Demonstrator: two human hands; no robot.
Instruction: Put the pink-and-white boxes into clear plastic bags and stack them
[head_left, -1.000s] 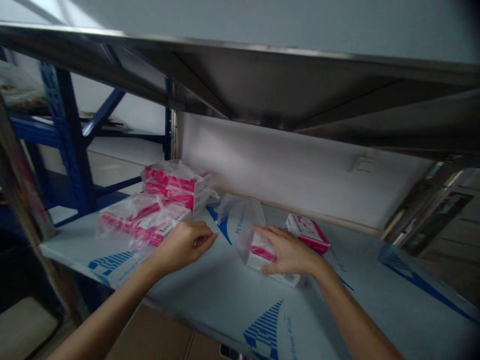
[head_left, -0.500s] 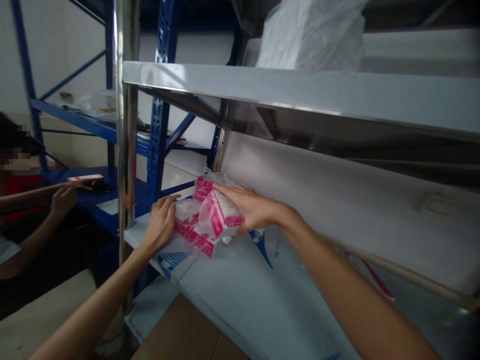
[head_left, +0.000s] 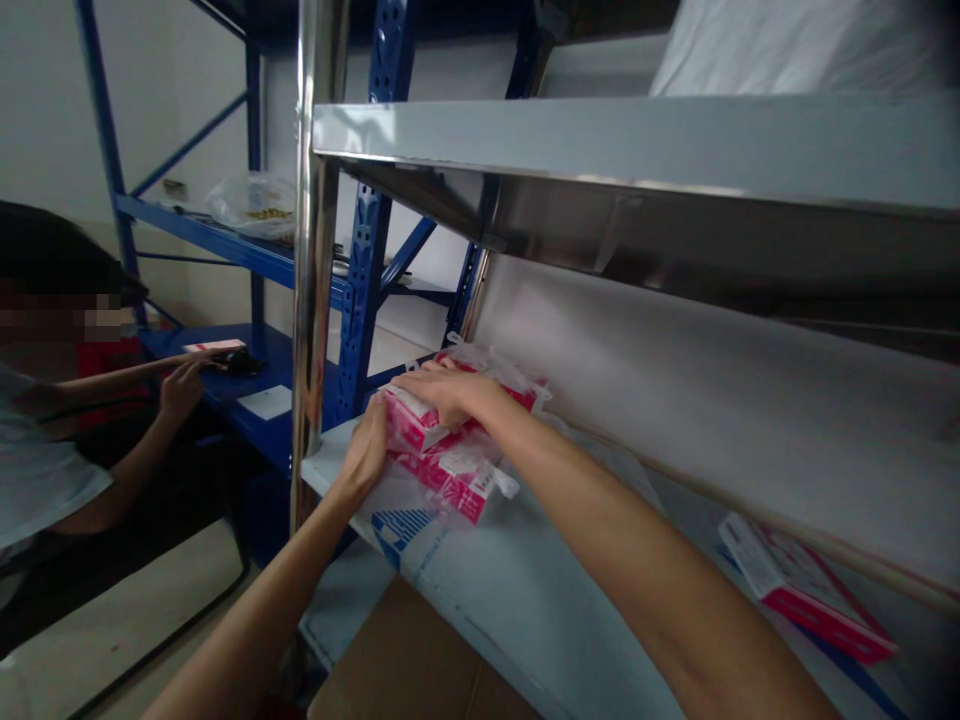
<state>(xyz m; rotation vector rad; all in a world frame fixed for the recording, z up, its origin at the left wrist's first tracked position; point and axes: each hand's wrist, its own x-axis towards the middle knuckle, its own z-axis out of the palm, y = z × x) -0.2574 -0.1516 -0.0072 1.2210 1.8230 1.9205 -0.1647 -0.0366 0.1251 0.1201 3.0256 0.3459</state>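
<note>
"Where are the hands?"

"The left hand (head_left: 364,452) rests against the near end of the stack, fingers part spread. The right hand (head_left: 448,393) lies almost flat across the top, fingers slightly curled. I can't tell whether either one really grips"

"And the stack?"

"Pink-and-white cartons (head_left: 442,455) in loose clear wrap, near the upright post (head_left: 313,250) on the film-covered steel shelf (head_left: 510,600); a loose carton (head_left: 802,590) lies well along it"
</note>
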